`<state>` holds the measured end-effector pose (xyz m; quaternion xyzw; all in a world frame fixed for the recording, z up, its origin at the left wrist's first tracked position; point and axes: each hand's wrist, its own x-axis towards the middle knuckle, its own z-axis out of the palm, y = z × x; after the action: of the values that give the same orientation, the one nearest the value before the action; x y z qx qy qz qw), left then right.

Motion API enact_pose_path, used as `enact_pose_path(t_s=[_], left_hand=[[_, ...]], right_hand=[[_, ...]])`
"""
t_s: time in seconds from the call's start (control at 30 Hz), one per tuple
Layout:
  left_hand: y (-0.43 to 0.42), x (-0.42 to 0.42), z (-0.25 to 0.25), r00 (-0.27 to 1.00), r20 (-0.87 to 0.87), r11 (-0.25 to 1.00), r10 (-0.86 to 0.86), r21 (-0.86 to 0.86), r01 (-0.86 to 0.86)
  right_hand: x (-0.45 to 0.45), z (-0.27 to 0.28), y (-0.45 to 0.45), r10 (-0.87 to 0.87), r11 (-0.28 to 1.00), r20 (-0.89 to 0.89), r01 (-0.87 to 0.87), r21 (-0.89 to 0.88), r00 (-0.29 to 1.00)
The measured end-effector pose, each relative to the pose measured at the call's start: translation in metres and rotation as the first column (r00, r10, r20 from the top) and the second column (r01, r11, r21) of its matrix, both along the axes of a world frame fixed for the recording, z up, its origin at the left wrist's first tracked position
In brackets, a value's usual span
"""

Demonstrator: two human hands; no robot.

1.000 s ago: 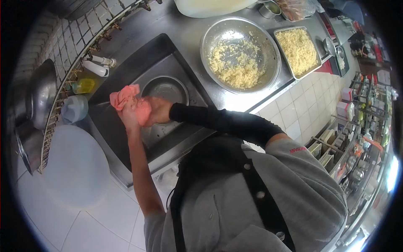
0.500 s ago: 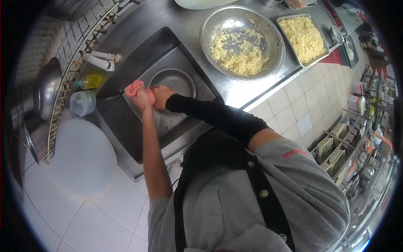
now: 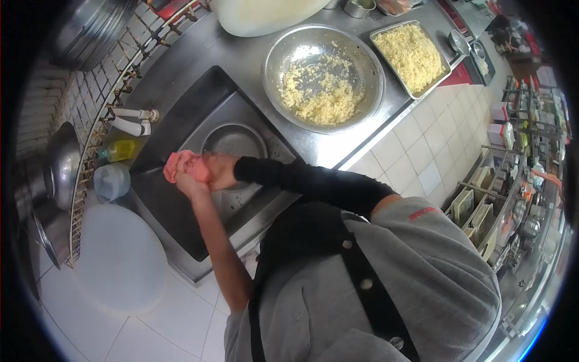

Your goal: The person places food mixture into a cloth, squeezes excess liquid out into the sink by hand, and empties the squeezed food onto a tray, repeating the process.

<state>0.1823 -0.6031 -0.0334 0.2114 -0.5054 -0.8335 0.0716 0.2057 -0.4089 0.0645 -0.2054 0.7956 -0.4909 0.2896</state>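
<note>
Over the dark sink (image 3: pixel 175 205) both hands are closed around a crumpled pink cloth (image 3: pixel 178 161). My left hand (image 3: pixel 192 184) grips it from the near side, with part of the cloth bulging out beyond the fingers. Pressed close against it, my right hand (image 3: pixel 221 170) closes on the cloth's other side; most of its fingers are hidden. A round metal pan (image 3: pixel 232 130) lies in the sink just past the hands, partly covered by my right wrist.
Right of the sink stands a large metal bowl (image 3: pixel 371 78) with yellow grains, beside a tray of yellow grains (image 3: pixel 410 57). White faucet pipes (image 3: pixel 136 114), a yellow soap bottle (image 3: pixel 120 149), a clear plastic tub (image 3: pixel 111 183) and a wire rack (image 3: pixel 90 145) line the left.
My hands have drawn closer together around the pink cloth, and my right hand has turned against it. The whole view has shifted, so the sink and counter appear lower and further left.
</note>
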Motion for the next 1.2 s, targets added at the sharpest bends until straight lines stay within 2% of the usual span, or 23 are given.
enact_pose_path(t_s=[0.03,0.07,0.13,0.23,0.3,0.37,0.43,0.53,0.6,0.67,0.7,0.77,0.83,0.93,1.03,1.13,1.2], left_hand=[[-0.005,0.001,0.009,0.998,-0.005,0.994,-0.062,-0.089,0.061],[-0.011,0.001,0.016,0.994,-0.015,0.994,-0.109,-0.019,0.109],[-0.016,0.002,0.037,0.976,-0.065,0.972,-0.206,0.101,0.211],[-0.001,0.004,0.084,0.916,-0.216,0.905,-0.338,0.195,0.379],[0.008,0.008,0.105,0.862,-0.323,0.854,-0.390,0.224,0.470],[0.006,0.006,0.107,0.849,-0.309,0.864,-0.429,0.135,0.485],[0.004,0.005,0.103,0.879,-0.185,0.897,-0.439,-0.034,0.441],[0.015,0.003,0.103,0.915,-0.064,0.907,-0.397,-0.175,0.382],[0.014,-0.002,0.092,0.932,-0.010,0.905,-0.362,-0.243,0.349],[0.006,-0.006,0.061,0.928,-0.029,0.798,-0.372,-0.520,0.304],[0.000,-0.010,0.037,0.910,-0.061,0.641,-0.409,-0.729,0.240],[-0.002,-0.014,0.029,0.914,-0.095,0.555,-0.394,-0.818,0.154],[0.023,-0.011,0.043,0.953,-0.126,0.760,-0.275,-0.636,0.135],[0.030,-0.008,0.037,0.985,-0.039,0.888,-0.166,-0.441,0.132],[0.024,-0.007,0.028,0.987,-0.012,0.886,-0.162,-0.442,0.141],[0.008,-0.011,0.011,0.986,0.012,0.867,-0.167,-0.474,0.152],[0.016,-0.008,0.021,0.990,0.011,0.886,-0.140,-0.445,0.130]], right_hand=[[-0.007,0.025,0.016,0.140,0.987,0.222,-0.120,-0.103,0.965],[-0.016,0.020,0.021,0.181,0.967,0.393,-0.090,-0.239,0.902],[-0.032,0.004,0.023,0.317,0.879,0.657,0.048,-0.474,0.684],[-0.041,-0.010,0.008,0.474,0.822,0.755,0.079,-0.564,0.453],[-0.038,-0.009,-0.003,0.533,0.788,0.700,0.023,-0.616,0.475],[-0.034,-0.012,-0.016,0.523,0.799,0.663,-0.035,-0.601,0.536],[-0.027,-0.025,-0.029,0.440,0.855,0.635,-0.081,-0.512,0.634],[-0.017,-0.002,-0.025,0.114,0.988,0.506,-0.044,-0.147,0.855],[-0.016,-0.018,-0.037,0.006,1.000,0.360,0.003,-0.024,0.933],[-0.009,-0.034,-0.044,-0.094,0.995,0.215,0.086,0.044,0.972],[-0.006,-0.038,-0.042,-0.144,0.989,0.148,0.138,0.050,0.978],[0.000,-0.053,-0.043,-0.218,0.976,0.081,0.215,0.042,0.973],[0.002,-0.072,-0.046,-0.282,0.959,0.074,0.280,0.034,0.957],[0.004,-0.073,-0.045,-0.285,0.956,0.114,0.272,0.114,0.952],[0.010,-0.068,-0.046,-0.341,0.936,0.071,0.332,0.117,0.937],[0.010,-0.058,-0.044,-0.310,0.943,0.035,0.302,0.139,0.950],[0.005,-0.070,-0.050,-0.295,0.949,0.077,0.283,0.142,0.952]])
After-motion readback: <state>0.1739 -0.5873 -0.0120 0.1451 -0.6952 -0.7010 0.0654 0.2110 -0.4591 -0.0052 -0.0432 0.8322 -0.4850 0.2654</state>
